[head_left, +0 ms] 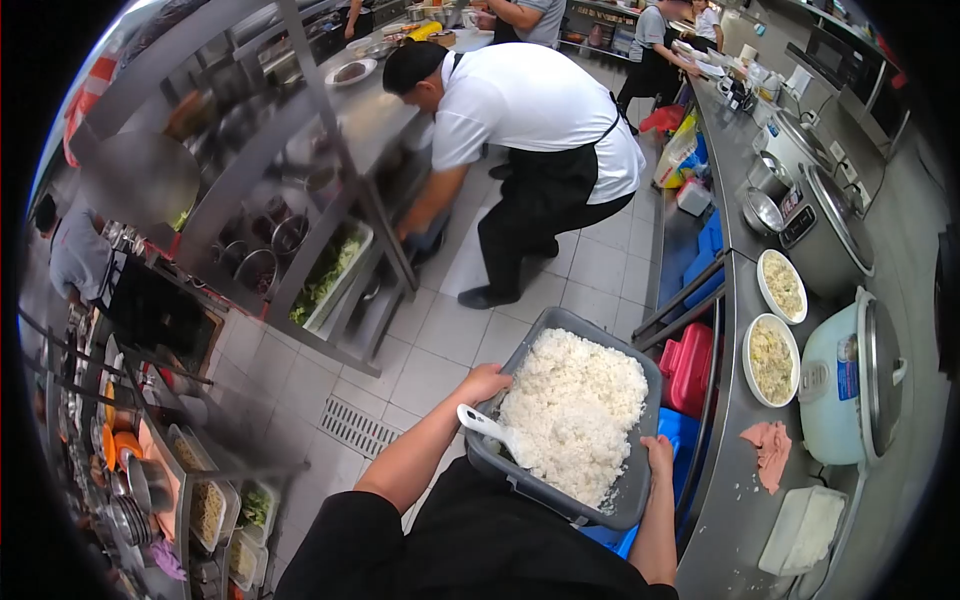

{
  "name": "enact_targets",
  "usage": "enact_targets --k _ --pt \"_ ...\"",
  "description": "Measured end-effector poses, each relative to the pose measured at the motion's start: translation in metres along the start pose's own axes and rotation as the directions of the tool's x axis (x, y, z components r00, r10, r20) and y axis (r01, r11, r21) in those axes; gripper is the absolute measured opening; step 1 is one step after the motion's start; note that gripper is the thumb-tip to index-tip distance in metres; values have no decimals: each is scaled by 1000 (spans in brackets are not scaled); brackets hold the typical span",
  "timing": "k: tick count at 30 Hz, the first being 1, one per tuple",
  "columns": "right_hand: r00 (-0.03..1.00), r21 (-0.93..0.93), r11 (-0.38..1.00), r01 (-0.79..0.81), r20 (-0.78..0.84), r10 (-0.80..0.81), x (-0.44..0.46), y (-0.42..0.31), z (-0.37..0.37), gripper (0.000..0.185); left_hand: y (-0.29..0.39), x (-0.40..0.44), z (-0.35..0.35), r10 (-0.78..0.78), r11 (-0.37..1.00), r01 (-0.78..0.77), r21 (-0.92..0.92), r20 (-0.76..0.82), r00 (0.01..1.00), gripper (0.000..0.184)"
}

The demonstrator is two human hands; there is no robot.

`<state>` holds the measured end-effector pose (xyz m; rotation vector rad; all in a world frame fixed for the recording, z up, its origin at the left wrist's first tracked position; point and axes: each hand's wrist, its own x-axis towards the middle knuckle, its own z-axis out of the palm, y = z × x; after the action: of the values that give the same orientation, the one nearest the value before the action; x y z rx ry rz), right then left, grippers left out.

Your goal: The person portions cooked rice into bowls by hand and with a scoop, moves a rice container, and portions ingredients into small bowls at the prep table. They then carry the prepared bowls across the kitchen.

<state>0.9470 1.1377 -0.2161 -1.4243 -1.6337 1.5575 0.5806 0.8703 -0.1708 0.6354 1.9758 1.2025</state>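
Note:
A grey plastic tub (640,470) heaped with cooked white rice (572,400) is held up in front of my body, over the tiled floor. My left hand (486,383) grips its left rim, and my right hand (657,455) grips the right rim low down. Only part of the fingers shows on each hand; the rest goes behind the tub wall. A white rice paddle (486,426) lies with its blade in the rice, its handle sticking out over the rim near my left hand.
Ahead, a person in a white shirt (550,110) bends toward a steel shelf unit (340,130). To the right runs a steel counter (725,470) with rice cookers (850,380), two bowls of fried rice (771,360), a pink cloth (768,455) and a white container (803,530). Other people stand farther back.

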Motion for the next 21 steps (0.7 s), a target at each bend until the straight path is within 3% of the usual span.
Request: enact_targets --k 2,5,8,11,14,18,21 --pt "1000 -34 999 -2 -18 2 8 1 4 17 1 3 -6 0 1000 0 12 -33 999 38" --pt "1000 6 1000 -2 4 2 18 1 0 18 27 12 -14 -40 999 37 32 85 996 45" --pt "999 -10 999 -45 -17 45 13 0 7 17 22 24 -17 4 996 -12 90 88 996 36" --pt "999 78 997 -6 -32 8 2 4 3 16 15 44 -6 -3 989 19 -146 106 994 34" --pt "995 101 992 -75 -52 81 -19 -9 0 17 52 39 -9 -14 999 22 -41 179 984 30" --pt "983 90 994 -63 -166 77 -5 29 -9 18 66 46 1 8 992 -34 120 208 978 27" --pt "976 139 987 -76 -193 103 -22 17 -8 20 75 52 5 -33 995 10 98 236 971 26"
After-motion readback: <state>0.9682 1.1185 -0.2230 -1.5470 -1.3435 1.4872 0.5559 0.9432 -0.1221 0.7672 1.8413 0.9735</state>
